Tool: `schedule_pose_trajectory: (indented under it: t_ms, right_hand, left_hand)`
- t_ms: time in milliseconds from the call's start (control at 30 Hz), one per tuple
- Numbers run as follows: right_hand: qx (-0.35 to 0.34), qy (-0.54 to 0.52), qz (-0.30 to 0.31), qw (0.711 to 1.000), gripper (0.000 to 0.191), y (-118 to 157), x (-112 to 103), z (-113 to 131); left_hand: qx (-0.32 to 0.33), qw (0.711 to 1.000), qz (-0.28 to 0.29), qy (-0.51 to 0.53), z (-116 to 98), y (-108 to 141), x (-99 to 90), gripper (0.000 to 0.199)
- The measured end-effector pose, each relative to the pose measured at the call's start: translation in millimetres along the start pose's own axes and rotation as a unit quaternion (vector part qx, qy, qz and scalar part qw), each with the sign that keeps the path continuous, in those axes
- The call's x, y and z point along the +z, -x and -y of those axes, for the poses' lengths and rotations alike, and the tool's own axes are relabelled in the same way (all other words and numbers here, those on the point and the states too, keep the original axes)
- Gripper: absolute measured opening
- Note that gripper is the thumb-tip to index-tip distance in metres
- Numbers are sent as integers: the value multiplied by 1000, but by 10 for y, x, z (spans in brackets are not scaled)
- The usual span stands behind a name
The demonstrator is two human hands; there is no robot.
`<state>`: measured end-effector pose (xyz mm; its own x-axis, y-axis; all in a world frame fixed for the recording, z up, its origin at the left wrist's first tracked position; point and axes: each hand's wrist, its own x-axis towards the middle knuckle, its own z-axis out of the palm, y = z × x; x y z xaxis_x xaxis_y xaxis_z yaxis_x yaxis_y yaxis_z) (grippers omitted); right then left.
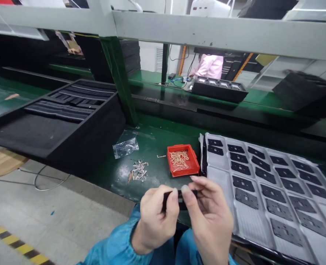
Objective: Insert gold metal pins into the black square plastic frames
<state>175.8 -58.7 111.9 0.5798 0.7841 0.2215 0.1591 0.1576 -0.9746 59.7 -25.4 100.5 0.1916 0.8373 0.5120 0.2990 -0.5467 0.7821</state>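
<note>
Both hands meet at the lower middle, in front of the bench edge, around a small flat black part (181,205). My left hand (159,217) is closed on its left end, with the thumb on top. At the right end my right hand (208,217) pinches the same part, thumb pressed near its middle. Just beyond the hands stands a red tray (185,172) with thin copper-coloured pieces (179,160) in it. Left of it lies a loose pile of similar small pieces (139,170). On the right, a pale compartmented tray (252,228) holds several flat black parts (286,232).
A clear plastic bag (126,145) lies on the green bench (154,134). A large black box (96,132) with dark strips stands at left, beside a green post (119,77). Across the bench are a black box (219,90) and a person in pink (211,66).
</note>
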Motion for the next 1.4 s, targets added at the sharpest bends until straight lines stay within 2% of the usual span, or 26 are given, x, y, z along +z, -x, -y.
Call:
schedule_pose_trajectory:
  t_ms: [100, 200, 300, 400, 467, 533, 633, 700, 833, 1033, 1133, 1267, 1400]
  right_hand:
    - [14, 1, -3, 1000, 19, 15, -79, -21]
    - [26, 16, 2, 1000, 24, 38, -212, -31]
    - [43, 2, 48, 998, 27, 21, -308, -17]
    - [31, 5, 97, 995, 24, -21, -340, -7]
    - [-5, 27, 87, 996, 14, -32, -335, -18]
    - [-71, 54, 72, 993, 4, -21, -320, -39]
    - [-156, 79, 70, 982, 10, 14, -301, -58]
    - [-171, 82, 80, 979, 13, 29, -296, -51]
    - [-149, 88, 93, 981, 10, 14, -284, -18]
    - [-68, 31, 68, 995, 4, 12, -200, -27]
    - [-44, 4, 50, 998, 21, 56, -175, -48]
    - [-33, -3, 55, 998, 29, 94, -154, -58]
    - [-34, 1, 23, 999, 32, 91, -77, -26]
  left_hand:
    - [-78, 995, 27, 57, -44, 41, 37, 26]
    - [-175, 971, 44, 158, -90, 55, 65, 34]
    - [-204, 960, 49, 185, -116, 64, 73, 37]
    - [-176, 971, 63, 149, -122, 75, 59, 35]
    - [-155, 978, 71, 122, -127, 78, 47, 35]
    - [-148, 981, 69, 100, -135, 75, 42, 35]
    - [-151, 983, 66, 82, -150, 65, 45, 33]
    - [-147, 984, 68, 73, -154, 61, 51, 31]
    - [-125, 989, 52, 60, -132, 75, 63, 30]
    - [-45, 998, -30, 39, -47, 102, 98, 32]
    - [-23, 997, -67, 26, -18, 86, 111, 33]
    - [-12, 998, -59, -4, -39, 59, 90, 31]
    - [40, 998, -31, -28, -82, 71, 62, 23]
